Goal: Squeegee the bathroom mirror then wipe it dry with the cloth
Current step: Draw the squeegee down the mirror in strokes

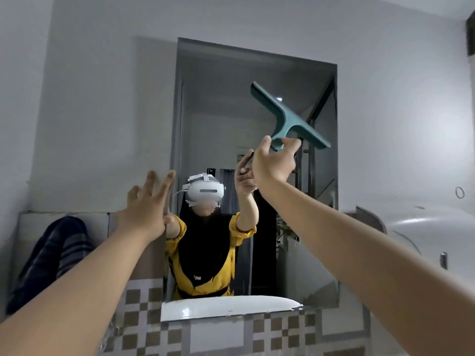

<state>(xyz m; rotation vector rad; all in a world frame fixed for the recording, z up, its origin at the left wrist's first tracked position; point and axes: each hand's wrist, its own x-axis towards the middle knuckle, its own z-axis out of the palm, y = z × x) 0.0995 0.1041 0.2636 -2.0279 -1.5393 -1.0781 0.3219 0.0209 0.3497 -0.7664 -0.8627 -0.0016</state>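
Note:
The rectangular mirror [221, 104] hangs on the grey wall straight ahead. A teal squeegee [288, 116] is raised in front of the mirror's right half, blade tilted down to the right. My right hand [273, 163] pinches the end of its handle. My left hand [146, 204] is lifted with fingers spread and straight, fingertips at the mirror's left edge. A dark blue striped cloth [55, 255] hangs over the ledge at the lower left. The mirror reflects a person wearing a white headset.
A white ledge [221, 308] juts out under the mirror, above a band of brown-and-white checked tiles [277, 335]. A white curved fixture [426, 232] sits at the right. A tiled ledge [30, 222] runs along the left wall.

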